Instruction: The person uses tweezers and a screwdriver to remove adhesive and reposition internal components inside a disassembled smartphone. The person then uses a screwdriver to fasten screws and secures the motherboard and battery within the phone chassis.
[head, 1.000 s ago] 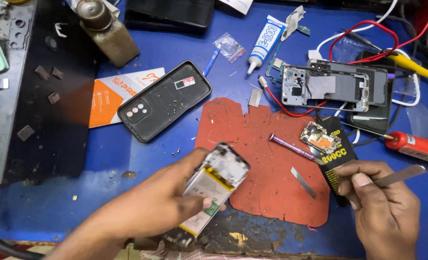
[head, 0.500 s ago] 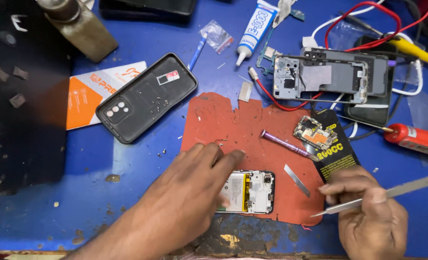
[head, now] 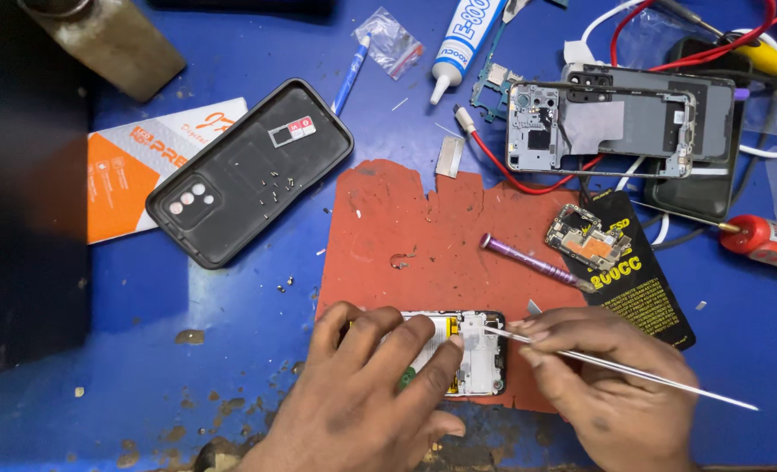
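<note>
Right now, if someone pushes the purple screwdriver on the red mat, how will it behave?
The purple screwdriver looks round and slim, so it would probably roll. It seems stiff and light. The red mat may slow it somewhat.

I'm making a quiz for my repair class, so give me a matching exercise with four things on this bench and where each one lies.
Things:
1. opened phone
2. purple screwdriver
3. glue tube
4. black back cover

Places:
A. on the blue table, left of the red mat
B. under both hands, at the mat's near edge
C. at the top, nozzle pointing down
D. on the mat's right side

Pairs: 1-B, 2-D, 3-C, 4-A
</note>
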